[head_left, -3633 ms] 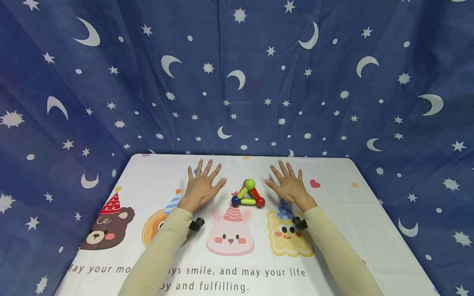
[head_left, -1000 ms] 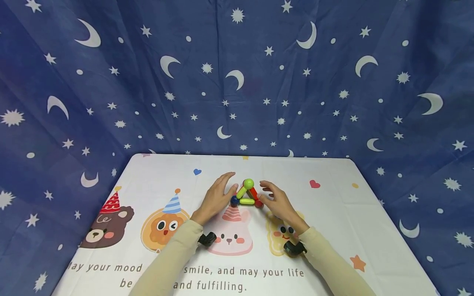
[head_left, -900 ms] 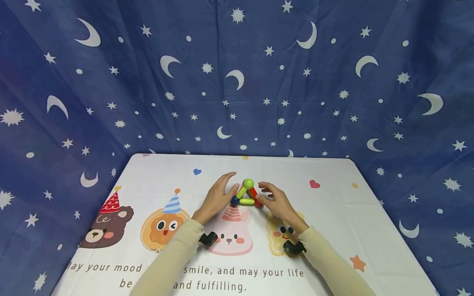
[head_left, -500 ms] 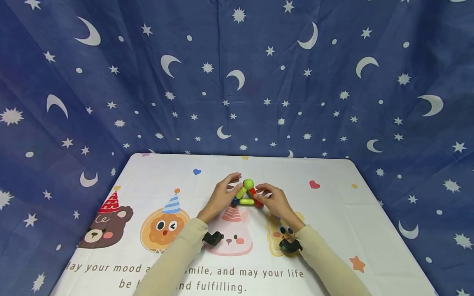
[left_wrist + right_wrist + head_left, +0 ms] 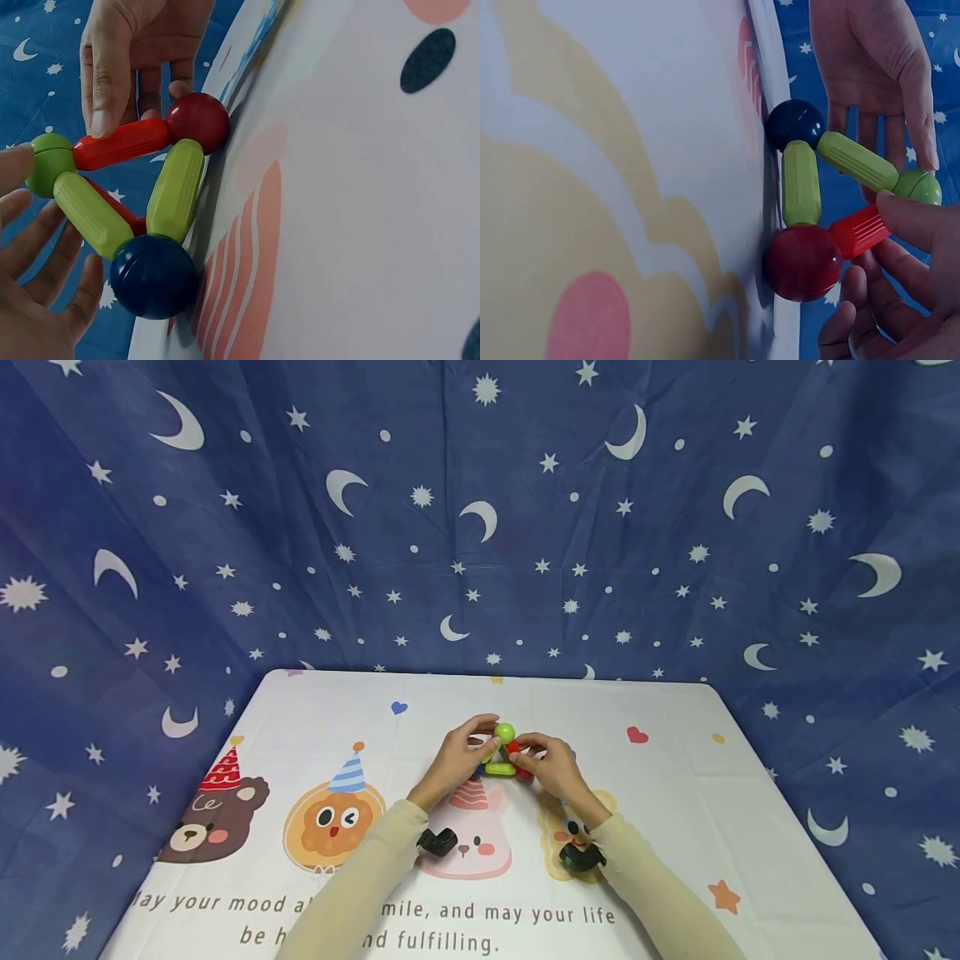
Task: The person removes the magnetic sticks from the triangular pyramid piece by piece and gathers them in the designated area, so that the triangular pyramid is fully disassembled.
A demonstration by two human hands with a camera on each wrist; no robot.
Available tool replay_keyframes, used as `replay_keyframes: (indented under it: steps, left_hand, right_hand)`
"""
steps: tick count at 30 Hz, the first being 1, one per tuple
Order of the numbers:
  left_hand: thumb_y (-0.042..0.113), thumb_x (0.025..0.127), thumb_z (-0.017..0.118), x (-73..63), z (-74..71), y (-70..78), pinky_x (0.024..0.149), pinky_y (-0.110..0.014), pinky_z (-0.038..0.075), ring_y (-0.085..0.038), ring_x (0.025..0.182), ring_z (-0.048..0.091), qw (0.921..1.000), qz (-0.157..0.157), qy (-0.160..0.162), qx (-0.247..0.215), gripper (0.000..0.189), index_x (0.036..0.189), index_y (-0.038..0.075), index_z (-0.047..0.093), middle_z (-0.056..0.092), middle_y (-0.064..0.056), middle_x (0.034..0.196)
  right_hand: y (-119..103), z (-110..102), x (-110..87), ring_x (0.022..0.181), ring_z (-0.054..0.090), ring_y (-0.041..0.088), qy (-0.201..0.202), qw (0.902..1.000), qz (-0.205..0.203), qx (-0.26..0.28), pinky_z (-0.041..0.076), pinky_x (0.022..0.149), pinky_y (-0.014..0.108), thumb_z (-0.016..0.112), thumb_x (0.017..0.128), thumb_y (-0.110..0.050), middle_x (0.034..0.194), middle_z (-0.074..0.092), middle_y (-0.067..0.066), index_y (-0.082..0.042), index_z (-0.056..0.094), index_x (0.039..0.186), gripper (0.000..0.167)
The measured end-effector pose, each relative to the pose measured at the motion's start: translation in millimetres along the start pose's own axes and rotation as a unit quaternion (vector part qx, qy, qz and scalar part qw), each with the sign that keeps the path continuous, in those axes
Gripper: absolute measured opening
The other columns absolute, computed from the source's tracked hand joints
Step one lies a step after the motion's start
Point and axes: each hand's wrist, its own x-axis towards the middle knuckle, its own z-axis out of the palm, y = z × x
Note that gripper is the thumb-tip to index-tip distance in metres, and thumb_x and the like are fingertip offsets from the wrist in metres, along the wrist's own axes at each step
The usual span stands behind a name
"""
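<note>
A ball-and-stick building toy (image 5: 500, 769) stands on the table between both hands, joined into a pyramid-like frame. A light green ball (image 5: 505, 732) tops it; a dark blue ball (image 5: 154, 276) and a dark red ball (image 5: 802, 262) form its near corners. Yellow-green sticks and red sticks link them. My left hand (image 5: 456, 760) is at the top, its thumb against the green ball and its fingers curved round the far side. With thumb and fingers, my right hand (image 5: 553, 767) pinches the upper red stick (image 5: 861, 231). The far corner is mostly hidden.
The white tablecloth (image 5: 645, 810) carries printed cartoon figures, hearts, stars and lettering. Behind the table hangs a blue curtain (image 5: 525, 635) with moons and stars. A black wrist camera (image 5: 438, 842) sits under the left wrist, and another black camera (image 5: 582, 857) under the right.
From lying flat with spread fingers on either side, both hands have moved inward to the toy. In the last second the left fingers closed in at the green ball and the right at the red stick.
</note>
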Motion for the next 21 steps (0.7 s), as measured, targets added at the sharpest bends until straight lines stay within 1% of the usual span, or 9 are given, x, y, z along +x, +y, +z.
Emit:
replay_keyframes:
  steps: [3,7,8,13,17,21]
  left_hand:
    - [0.03,0.095,0.066,0.4,1.4,-0.5,0.099,-0.04,0.05,-0.019,0.119,0.06,1.0,0.001,-0.003,-0.006,0.044,0.136,0.015,0.056,0.067,-0.002,0.125]
    - [0.028,0.093,0.068,0.7,2.7,0.0,0.095,-0.035,0.053,-0.018,0.116,0.061,0.9999,0.003,-0.003,-0.01,0.043,0.134,0.016,0.059,0.067,-0.003,0.123]
    - [0.027,0.093,0.069,0.8,3.0,0.0,0.094,-0.034,0.053,-0.018,0.115,0.062,0.9999,0.005,-0.004,-0.008,0.043,0.134,0.017,0.059,0.067,-0.003,0.123]
    - [0.024,0.092,0.069,3.0,4.8,-0.9,0.089,-0.029,0.055,-0.018,0.112,0.062,0.9996,0.023,-0.01,0.015,0.045,0.135,0.014,0.059,0.066,-0.002,0.123]
    - [0.023,0.093,0.068,4.3,5.0,-0.2,0.088,-0.029,0.055,-0.018,0.11,0.062,0.9993,0.029,-0.01,0.021,0.044,0.134,0.011,0.059,0.065,-0.003,0.122]
    - [0.023,0.093,0.068,5.5,5.1,-0.4,0.087,-0.029,0.055,-0.02,0.11,0.062,0.9992,0.033,-0.011,0.022,0.043,0.133,0.01,0.059,0.065,-0.004,0.122]
  right_hand:
    - [0.5,2.3,0.2,0.086,0.063,0.018,-0.003,1.0,-0.002,0.005,0.049,0.061,0.02,0.078,0.084,-0.022,0.098,0.073,0.007,-0.009,0.072,0.113,0.032]
    - [1.0,4.6,-0.1,0.086,0.063,0.016,-0.003,1.0,-0.003,0.007,0.048,0.061,0.02,0.079,0.084,-0.021,0.097,0.073,0.007,-0.007,0.072,0.113,0.033]
    - [1.0,4.7,-0.2,0.086,0.063,0.016,-0.002,1.0,-0.001,0.007,0.048,0.061,0.02,0.079,0.084,-0.022,0.097,0.073,0.007,-0.007,0.072,0.113,0.034]
    - [0.7,4.5,-1.1,0.09,0.066,0.021,0.006,0.9999,-0.01,0.001,0.052,0.064,0.022,0.079,0.083,-0.021,0.103,0.074,0.009,-0.008,0.073,0.114,0.034]
    - [2.3,4.9,-1.8,0.087,0.069,0.022,0.012,0.9987,-0.043,-0.024,0.053,0.062,0.021,0.078,0.085,-0.021,0.101,0.074,0.008,-0.009,0.073,0.113,0.031]
    - [2.1,3.4,-2.1,0.083,0.07,0.022,0.013,0.9965,-0.066,-0.05,0.054,0.06,0.021,0.076,0.086,-0.023,0.101,0.075,0.007,-0.009,0.074,0.113,0.03]
